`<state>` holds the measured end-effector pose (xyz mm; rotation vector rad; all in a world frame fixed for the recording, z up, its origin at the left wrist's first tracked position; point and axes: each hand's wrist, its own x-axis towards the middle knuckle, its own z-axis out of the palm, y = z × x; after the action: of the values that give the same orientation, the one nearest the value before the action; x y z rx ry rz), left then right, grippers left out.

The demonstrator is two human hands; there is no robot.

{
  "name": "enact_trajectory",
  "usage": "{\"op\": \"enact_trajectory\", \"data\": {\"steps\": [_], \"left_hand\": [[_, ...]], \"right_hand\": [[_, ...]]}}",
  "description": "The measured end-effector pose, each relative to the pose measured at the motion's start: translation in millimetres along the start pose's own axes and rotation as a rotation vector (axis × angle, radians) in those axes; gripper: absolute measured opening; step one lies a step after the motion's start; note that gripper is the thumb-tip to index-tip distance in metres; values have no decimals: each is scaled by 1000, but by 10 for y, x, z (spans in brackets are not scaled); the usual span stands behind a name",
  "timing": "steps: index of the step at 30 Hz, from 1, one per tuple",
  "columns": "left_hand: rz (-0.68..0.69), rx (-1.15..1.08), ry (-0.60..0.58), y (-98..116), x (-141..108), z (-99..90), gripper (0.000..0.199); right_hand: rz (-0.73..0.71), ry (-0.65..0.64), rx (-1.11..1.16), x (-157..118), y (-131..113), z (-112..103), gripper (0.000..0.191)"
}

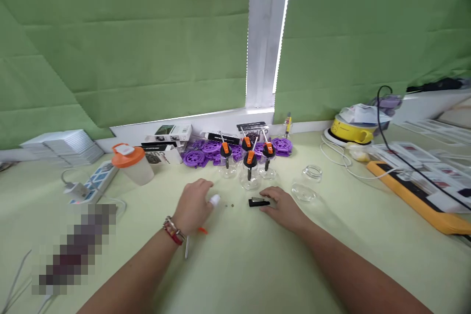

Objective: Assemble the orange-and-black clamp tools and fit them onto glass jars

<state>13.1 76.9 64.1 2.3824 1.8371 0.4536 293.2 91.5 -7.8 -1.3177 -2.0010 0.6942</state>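
My right hand (281, 206) lies low over the table, its thumb and fingertips closed about the right end of a small black part (254, 203) with a metal spring (258, 199) along it. My left hand (193, 206) hovers to the left with fingers and thumb apart and nothing seen between them; a white cover (214, 200) sits on one digit. Two tiny bits (232, 205) lie between the hands. Below the left hand are an orange piece (202, 230) and a metal rod (187, 248), both partly hidden. Ahead stand several glass jars (250, 180) with black-and-orange tops and metal rods.
Two clear glass pieces, a dish (303, 193) and a ring-like one (312, 172), lie right. Purple wheel-shaped parts (211, 148) and boxes (172, 132) line the wall. Left are an orange-lidded shaker (128, 159) and power strip (99, 179); right, a yellow pot (349, 130) and orange-edged case (415, 198).
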Motion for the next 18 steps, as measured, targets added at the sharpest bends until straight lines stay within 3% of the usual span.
{"op": "enact_trajectory", "data": {"steps": [2, 4, 6, 9, 13, 18], "left_hand": [[-197, -12, -18, -281, -120, -46, 40], [-335, -73, -109, -454, -228, -21, 53], [-366, -152, -187, -503, -307, 41, 55], [-368, -191, -185, -449, -371, 127, 41], [-320, -338, -162, -401, -423, 171, 53], [-229, -576, -162, -348, -520, 157, 60]], "right_hand": [[-15, 81, 4, -7, -8, 2, 27], [-63, 175, 3, -17, -18, 16, 23], [-143, 247, -6, -34, -41, 40, 19], [-266, 256, -17, -83, -134, 92, 14], [-256, 81, 35, -176, -413, 184, 18], [-28, -281, 185, -234, -813, 385, 30]]}}
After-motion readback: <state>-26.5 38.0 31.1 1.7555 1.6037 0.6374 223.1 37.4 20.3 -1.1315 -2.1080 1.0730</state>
